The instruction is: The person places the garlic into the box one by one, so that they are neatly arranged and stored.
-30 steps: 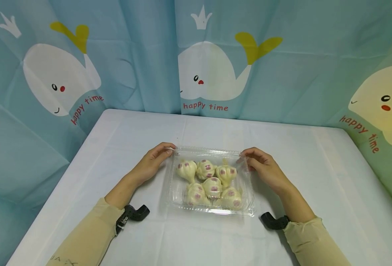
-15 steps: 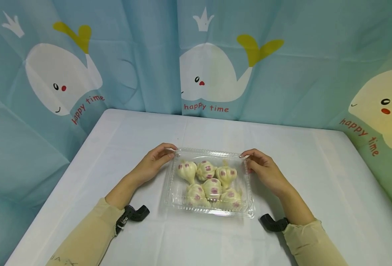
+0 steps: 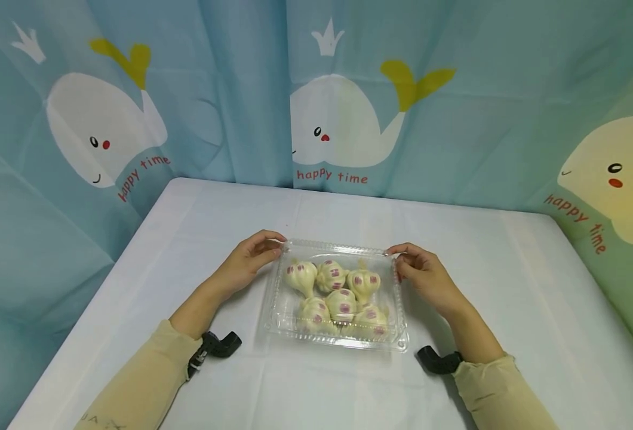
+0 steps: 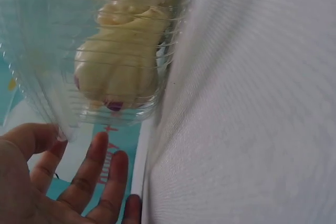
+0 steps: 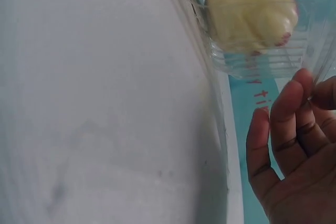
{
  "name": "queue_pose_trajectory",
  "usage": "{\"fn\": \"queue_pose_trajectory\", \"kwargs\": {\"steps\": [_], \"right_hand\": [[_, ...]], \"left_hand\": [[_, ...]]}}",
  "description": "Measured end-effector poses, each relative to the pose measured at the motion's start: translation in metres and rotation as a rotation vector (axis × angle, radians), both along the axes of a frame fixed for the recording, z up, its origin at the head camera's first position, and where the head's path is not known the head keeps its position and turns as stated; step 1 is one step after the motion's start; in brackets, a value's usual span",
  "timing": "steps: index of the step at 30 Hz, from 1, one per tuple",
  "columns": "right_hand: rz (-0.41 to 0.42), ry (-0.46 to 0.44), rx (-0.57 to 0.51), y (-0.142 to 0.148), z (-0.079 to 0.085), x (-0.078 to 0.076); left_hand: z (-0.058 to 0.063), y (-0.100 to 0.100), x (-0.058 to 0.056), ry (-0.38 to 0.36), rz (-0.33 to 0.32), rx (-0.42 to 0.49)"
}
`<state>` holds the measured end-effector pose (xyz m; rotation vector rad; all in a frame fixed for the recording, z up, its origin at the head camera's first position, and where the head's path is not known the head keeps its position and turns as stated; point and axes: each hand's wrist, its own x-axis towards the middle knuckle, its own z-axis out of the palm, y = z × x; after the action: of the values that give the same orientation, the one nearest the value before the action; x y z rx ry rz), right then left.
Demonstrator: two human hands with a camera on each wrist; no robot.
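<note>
A clear plastic clamshell box (image 3: 306, 343) rests on the white table, its lid down over several garlic bulbs (image 3: 341, 304) with purple patches. At its far left corner, my left hand (image 3: 243, 263) pinches the rim between thumb and forefinger. The left wrist view has the other fingers of the left hand (image 4: 79, 187) spread below the box wall, near a garlic bulb (image 4: 118, 66) inside. My right hand (image 3: 426, 278) pinches the rim at the far right corner. In the right wrist view, the thumb and fingertips of the right hand (image 5: 294, 140) meet at the box's edge.
The white cloth-covered table (image 3: 214, 203) extends around the box on all sides. Behind it hangs a blue curtain (image 3: 241, 89) printed with whales. Black curved wrist mounts (image 3: 222, 345) sit at both sleeve cuffs.
The right hand has shifted very slightly left along with the box's right side. The head view has tilted a little. Both hands stay at the far corners of the box.
</note>
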<state>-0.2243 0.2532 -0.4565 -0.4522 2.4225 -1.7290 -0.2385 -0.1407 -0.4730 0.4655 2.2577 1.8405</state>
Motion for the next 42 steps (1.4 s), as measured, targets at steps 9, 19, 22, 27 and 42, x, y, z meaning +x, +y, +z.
{"fn": "queue_pose_trajectory", "kwargs": {"steps": [9, 19, 22, 27, 42], "right_hand": [[-0.076, 0.004, -0.022, -0.009, -0.004, 0.003], [-0.183, -0.015, -0.019, -0.018, -0.004, 0.007], [-0.207, -0.020, -0.008, -0.018, -0.004, 0.007], [-0.213, -0.016, -0.004, -0.017, -0.002, 0.006], [-0.232, -0.012, 0.006, -0.014, 0.003, 0.005]], "left_hand": [[0.008, -0.003, 0.008, -0.155, 0.022, -0.040], [0.009, -0.014, 0.032, -0.389, -0.009, -0.045], [0.010, -0.017, 0.041, -0.428, -0.039, -0.029], [0.013, -0.020, 0.058, -0.494, -0.129, -0.005], [0.026, -0.008, 0.093, -0.545, -0.223, 0.125]]}}
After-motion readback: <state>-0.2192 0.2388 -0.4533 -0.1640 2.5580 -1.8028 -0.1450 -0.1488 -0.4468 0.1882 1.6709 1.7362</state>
